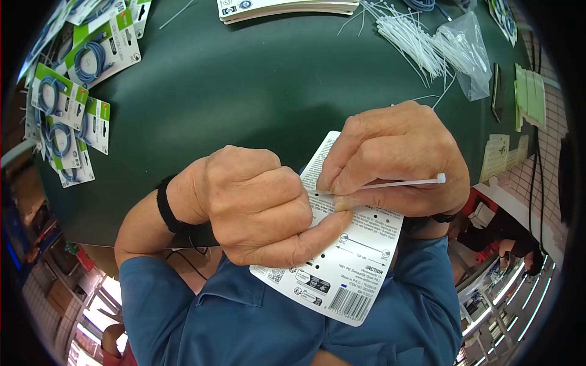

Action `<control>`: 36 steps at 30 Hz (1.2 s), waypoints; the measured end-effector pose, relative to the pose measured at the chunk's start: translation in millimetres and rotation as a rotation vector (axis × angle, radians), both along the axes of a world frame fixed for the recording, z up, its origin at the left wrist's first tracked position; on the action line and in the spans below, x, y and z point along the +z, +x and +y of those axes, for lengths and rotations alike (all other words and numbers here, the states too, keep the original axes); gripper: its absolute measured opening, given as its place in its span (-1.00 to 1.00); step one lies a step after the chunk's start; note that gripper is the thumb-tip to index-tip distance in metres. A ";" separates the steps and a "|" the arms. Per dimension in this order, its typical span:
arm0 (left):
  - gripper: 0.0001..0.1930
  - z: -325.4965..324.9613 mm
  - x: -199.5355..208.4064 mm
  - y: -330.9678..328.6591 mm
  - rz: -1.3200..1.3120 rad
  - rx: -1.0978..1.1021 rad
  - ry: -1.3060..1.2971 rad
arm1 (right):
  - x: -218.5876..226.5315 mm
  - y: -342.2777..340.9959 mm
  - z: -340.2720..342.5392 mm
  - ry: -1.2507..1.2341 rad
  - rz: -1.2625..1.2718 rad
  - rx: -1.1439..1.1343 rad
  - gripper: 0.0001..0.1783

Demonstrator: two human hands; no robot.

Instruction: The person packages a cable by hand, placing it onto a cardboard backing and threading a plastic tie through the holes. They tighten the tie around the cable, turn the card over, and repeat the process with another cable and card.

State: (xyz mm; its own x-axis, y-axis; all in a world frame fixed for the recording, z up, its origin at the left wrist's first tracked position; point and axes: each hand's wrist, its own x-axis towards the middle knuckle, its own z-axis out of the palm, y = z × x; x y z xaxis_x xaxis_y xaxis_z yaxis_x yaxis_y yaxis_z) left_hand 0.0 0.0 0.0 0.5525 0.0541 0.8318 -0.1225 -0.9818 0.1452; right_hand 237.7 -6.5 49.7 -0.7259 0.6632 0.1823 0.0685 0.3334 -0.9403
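A white printed backing card (363, 268) is tilted in front of my chest, its text and barcode side up, with small dark holes in it. My left hand (259, 204) is closed, its thumb pressed on the card near the middle and its curled fingers over the card's left side. With thumb and fingers, my right hand (397, 152) pinches a white cable tie (421, 182) at the card's middle. The tie's head sticks out to the right, while its thin tail runs towards my left fingers. Whatever lies under the card is hidden.
Carded blue cables (61, 122) are piled at the left of the dark green table (201, 79). A stack of white cards (287, 11) lies at the far edge. Loose white cable ties (409, 46), a clear plastic bag (473, 55) and green paper slips (530, 97) are at the right.
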 end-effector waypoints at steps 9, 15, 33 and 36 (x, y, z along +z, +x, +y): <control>-0.59 3.2 -5.9 3.5 0.001 0.034 -0.031 | -6.6 -3.2 5.7 -0.024 -0.001 -0.049 -0.84; -0.58 -1.2 23.0 3.7 0.158 0.075 -0.120 | 6.0 5.4 5.2 -0.111 0.030 -0.096 -0.86; -0.86 -0.1 103.5 54.8 -0.394 0.379 -1.206 | 74.2 31.5 -15.8 0.297 0.335 -1.087 -0.85; -0.87 7.4 126.6 60.7 -0.574 0.316 -1.409 | 80.9 21.9 -26.5 0.524 0.260 -1.001 -0.83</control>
